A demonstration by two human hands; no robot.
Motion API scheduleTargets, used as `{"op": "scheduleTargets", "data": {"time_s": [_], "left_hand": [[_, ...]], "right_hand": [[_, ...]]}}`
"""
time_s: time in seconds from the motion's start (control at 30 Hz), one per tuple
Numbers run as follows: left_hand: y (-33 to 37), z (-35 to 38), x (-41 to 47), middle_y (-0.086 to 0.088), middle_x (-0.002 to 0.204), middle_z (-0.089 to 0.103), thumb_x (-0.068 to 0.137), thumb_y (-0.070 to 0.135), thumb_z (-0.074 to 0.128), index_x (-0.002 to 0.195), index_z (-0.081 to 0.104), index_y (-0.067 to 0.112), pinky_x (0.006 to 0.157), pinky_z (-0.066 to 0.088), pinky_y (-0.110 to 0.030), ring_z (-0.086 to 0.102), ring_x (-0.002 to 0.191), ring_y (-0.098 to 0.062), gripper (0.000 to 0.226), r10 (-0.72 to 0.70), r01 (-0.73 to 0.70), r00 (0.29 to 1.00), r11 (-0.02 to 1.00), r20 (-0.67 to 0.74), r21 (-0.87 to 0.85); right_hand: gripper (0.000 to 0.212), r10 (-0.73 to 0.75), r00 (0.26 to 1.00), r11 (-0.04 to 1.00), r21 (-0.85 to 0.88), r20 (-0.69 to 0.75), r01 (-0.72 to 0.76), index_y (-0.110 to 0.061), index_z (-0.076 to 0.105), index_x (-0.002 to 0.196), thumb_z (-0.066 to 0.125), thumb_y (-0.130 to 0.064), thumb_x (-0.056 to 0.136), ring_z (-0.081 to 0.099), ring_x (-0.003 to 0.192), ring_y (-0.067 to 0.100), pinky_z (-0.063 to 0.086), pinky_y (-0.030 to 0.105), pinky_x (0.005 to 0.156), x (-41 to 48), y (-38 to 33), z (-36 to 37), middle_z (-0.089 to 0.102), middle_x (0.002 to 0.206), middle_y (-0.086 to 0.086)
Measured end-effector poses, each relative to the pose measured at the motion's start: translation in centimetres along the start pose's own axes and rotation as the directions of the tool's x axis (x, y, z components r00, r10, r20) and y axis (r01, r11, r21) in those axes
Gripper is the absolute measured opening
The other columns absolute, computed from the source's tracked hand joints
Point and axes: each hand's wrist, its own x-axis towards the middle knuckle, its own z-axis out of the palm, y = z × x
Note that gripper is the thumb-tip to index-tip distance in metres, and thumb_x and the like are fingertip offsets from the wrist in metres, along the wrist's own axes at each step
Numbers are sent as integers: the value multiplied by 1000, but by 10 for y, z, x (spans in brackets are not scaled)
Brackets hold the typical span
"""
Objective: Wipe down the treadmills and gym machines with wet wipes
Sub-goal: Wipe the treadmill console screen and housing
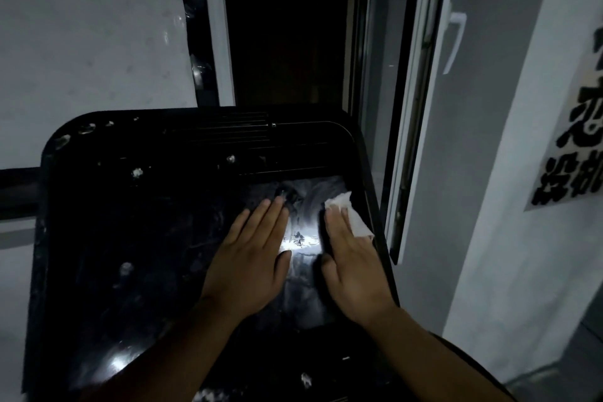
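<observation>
Wet wipe [350, 217] lies flat on the glossy screen [303, 274], in the right part of the black treadmill console [130, 238]. We've got the right hand [352, 268] pressing it down with fingers straight and together, not curled round it. The wipe's white end sticks out past the fingertips and to their right.

Edges: the wipe's outer side is just beside the console's raised right rim, so there's little room that way. That rim is itself near the window frame [411, 140], which has a white handle [455, 39] higher up.

Our left hand [251, 258] lies flat on the console, fingers straight, thumb out, holding nothing. It's just beside the right hand, and between them runs a strip of smeared screen with a bright glare.

Room: left of the left hand the console face runs wide to its rounded left edge and is dotted with pale specks. Above the screen there are vent slats [228, 130], then the console's top edge with a dark opening [287, 26] behind it. Far right, a wall sign [574, 140] with black characters stands well apart from the console.
</observation>
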Motion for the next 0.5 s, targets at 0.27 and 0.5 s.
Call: {"op": "scheduleTargets", "data": {"time_s": [0.27, 0.5], "left_hand": [[2, -2, 1, -11, 167, 24, 104, 44, 31, 156, 34, 5, 124, 21, -45, 22, 155, -24, 65, -10, 10, 1000, 999, -1, 31], [2, -3, -2, -10, 166, 26, 105, 45, 28, 156, 36, 5, 123, 22, -45, 25, 154, -23, 65, -5, 6, 1000, 999, -17, 40]], "right_hand": [[73, -95, 995, 994, -47, -12, 95, -16, 14, 162, 37, -31, 95, 8, 155, 13, 39, 48, 113, -13, 18, 4, 10, 169, -2], [77, -256, 964, 967, 20, 75, 256, -13, 14, 162, 43, -30, 93, 26, 150, 19, 38, 37, 110, -57, 10, 8, -1, 169, -6]]}}
